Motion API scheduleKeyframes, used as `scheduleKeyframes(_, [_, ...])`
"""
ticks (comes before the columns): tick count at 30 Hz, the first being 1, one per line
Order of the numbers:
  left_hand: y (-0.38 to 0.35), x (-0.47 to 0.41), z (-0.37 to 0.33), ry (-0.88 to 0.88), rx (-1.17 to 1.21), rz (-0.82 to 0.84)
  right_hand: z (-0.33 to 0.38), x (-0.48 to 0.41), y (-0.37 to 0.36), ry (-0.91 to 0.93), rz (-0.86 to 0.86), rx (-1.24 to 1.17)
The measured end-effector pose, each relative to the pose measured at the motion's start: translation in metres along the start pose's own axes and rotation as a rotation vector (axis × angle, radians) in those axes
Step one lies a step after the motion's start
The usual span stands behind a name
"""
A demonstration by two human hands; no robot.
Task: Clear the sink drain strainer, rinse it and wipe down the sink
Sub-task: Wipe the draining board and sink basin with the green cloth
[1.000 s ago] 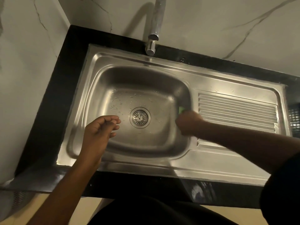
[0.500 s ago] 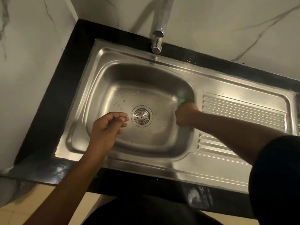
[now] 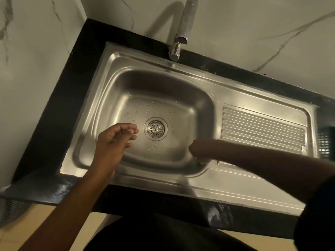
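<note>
Steel sink (image 3: 235, 189): strainer (image 3: 155, 129) just right of loosely curled left hand (image 3: 112, 142); right hand's (image 3: 199, 150) grip unclear.

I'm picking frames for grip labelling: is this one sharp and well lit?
Head view: dim, warm light; the right hand is smeared by motion, so the green pad under it barely shows. Head view again: left hand and strainer are sharp, the faucet throws a soft shadow on the wall, and glare streaks the sink rim.

Dim, warm light; glare on sink (image 3: 235, 189) steel (right hand (image 3: 199, 151) blurred).
</note>
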State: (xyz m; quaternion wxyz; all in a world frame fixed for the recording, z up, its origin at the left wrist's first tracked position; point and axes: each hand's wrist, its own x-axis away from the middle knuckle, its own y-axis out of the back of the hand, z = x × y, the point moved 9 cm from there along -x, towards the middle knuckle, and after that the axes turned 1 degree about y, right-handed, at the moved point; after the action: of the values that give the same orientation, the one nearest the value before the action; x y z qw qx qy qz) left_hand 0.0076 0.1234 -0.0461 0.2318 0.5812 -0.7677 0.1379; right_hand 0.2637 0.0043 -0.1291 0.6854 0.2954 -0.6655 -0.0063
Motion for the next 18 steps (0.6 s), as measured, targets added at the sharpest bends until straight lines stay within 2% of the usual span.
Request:
scheduleKeyframes(5, [-0.001, -0.004, 0.002, 0.0, 0.007, 0.017, -0.124, 0.014, 0.065, -0.229, -0.313, 0.09])
scheduleKeyframes(8, [0.0, -0.004, 0.002, -0.004, 0.008, 0.024, -0.148, 0.027, 0.087, -0.269, -0.318, 0.172])
scheduleKeyframes(12, [-0.002, -0.003, 0.005, 0.013, 0.01, 0.027, -0.111, 0.035, 0.077, -0.282, -0.312, 0.181])
scheduleKeyframes(18, [-0.005, -0.002, 0.002, -0.003, -0.014, 0.041, -0.001, 0.005, 0.011, -0.104, -0.023, -0.134])
